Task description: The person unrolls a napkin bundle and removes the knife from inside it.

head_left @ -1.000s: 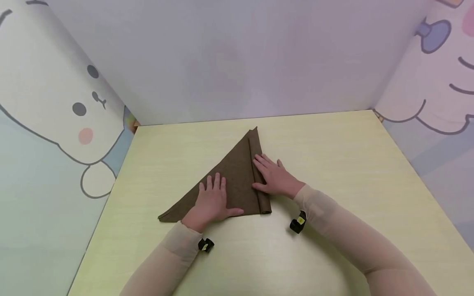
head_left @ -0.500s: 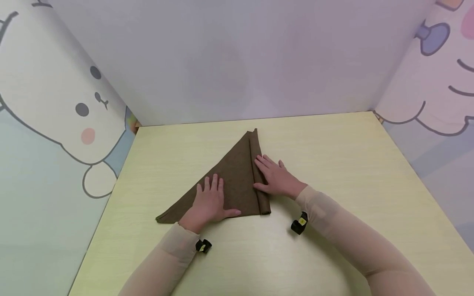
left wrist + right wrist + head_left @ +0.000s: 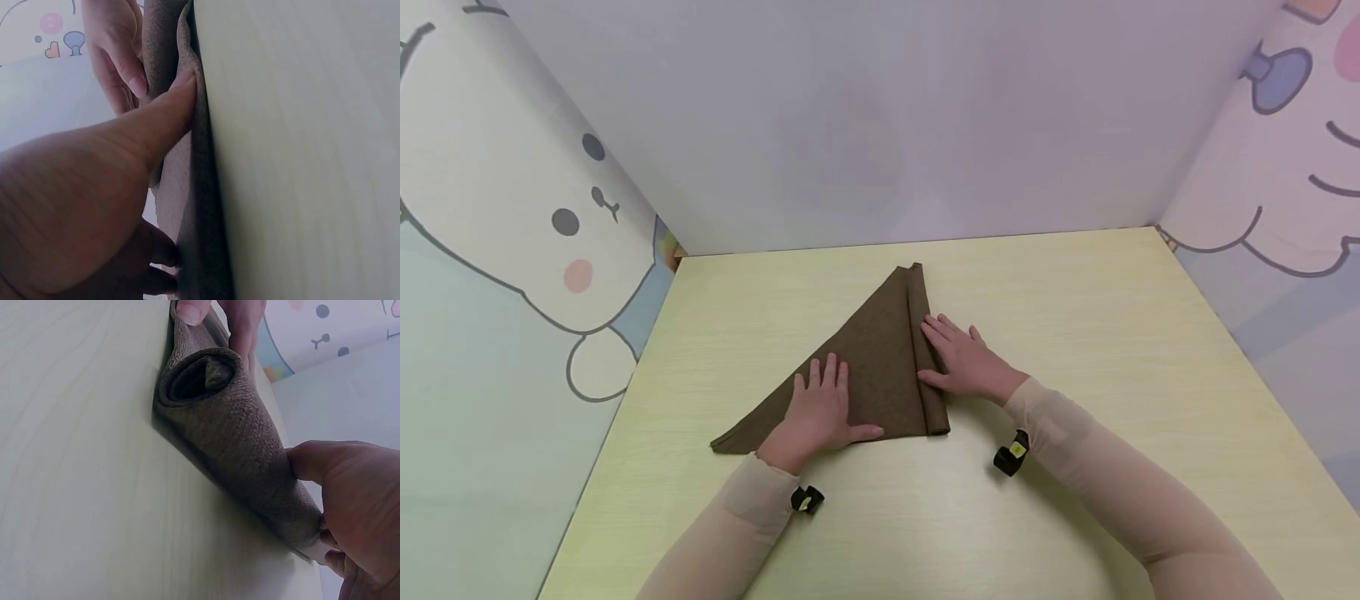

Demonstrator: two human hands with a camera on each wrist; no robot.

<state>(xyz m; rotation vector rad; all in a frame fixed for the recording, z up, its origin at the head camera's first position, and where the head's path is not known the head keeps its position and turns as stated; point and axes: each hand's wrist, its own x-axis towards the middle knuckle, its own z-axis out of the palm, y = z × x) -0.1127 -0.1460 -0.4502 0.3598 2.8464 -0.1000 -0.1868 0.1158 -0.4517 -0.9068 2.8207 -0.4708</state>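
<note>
A brown cloth [image 3: 880,358] lies on the table, folded into a triangle with its right side rolled up. The rolled edge [image 3: 244,437] shows its spiral end in the right wrist view. My left hand [image 3: 820,412] rests flat on the lower left part of the cloth, fingers spread and thumb along the near edge. On the roll lies my right hand [image 3: 966,362], its fingers extended over the top and its thumb touching the roll's left side. In the left wrist view the left thumb presses the cloth's edge [image 3: 200,125].
The pale wooden table [image 3: 1075,308] extends around the cloth. A plain light wall [image 3: 880,125] stands behind it, and cartoon-printed panels [image 3: 512,250] flank both sides. Each wrist carries a small black camera [image 3: 1011,452].
My left hand has slid slightly to the left, and the cloth's left tip has shifted left with it. The right hand has moved a little to the right.
</note>
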